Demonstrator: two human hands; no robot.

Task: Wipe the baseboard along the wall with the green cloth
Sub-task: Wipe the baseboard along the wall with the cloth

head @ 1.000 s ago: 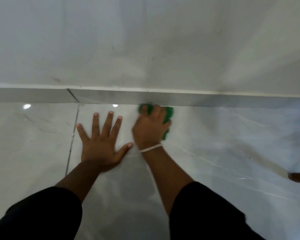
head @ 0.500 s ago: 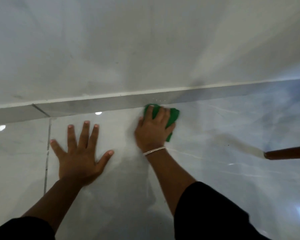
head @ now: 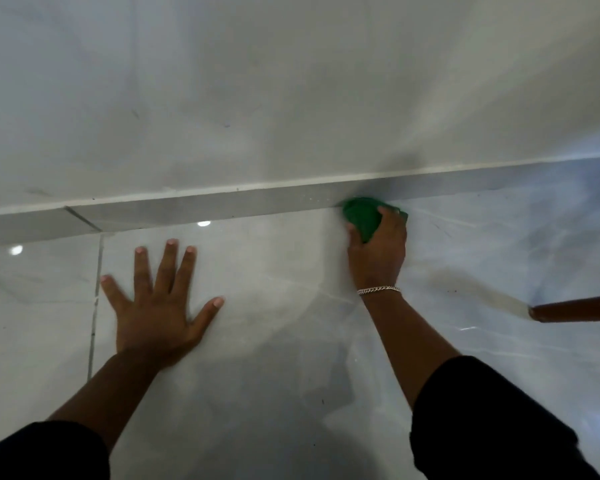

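Wiping: you are mid-stroke, with your right hand (head: 378, 251) bunching the green cloth (head: 362, 216) against the foot of the baseboard (head: 194, 211).
Right hand: your fingers are curled over the cloth and gripping it; the thumb side sits on the floor (head: 291, 341) tile, and a bracelet (head: 378, 289) circles the wrist.
Left hand: your left hand (head: 160, 306) lies flat on the floor with fingers spread wide, holding nothing, propping your weight.
Change: over the last second your right hand has slid to the right along the baseboard, away from your left hand; the two were almost side by side and are now well apart.
Cloth: it is now more rounded into a wad, with more of it showing ahead of your fingers, touching the baseboard's lower edge where it meets the floor.
Meaning: the stretch between the tile joint and the cloth looks covered, I judge; the run to the right of the cloth is likely what remains.
Next reach: a brown wooden leg (head: 575, 308) stands on the floor to the right, near your path, so you may have to work round it.
Wall: the wall (head: 291, 81) above shows a few faint scuffs.
Containers: none are in view, no bucket, bowl or bin, so nothing to report inside any.
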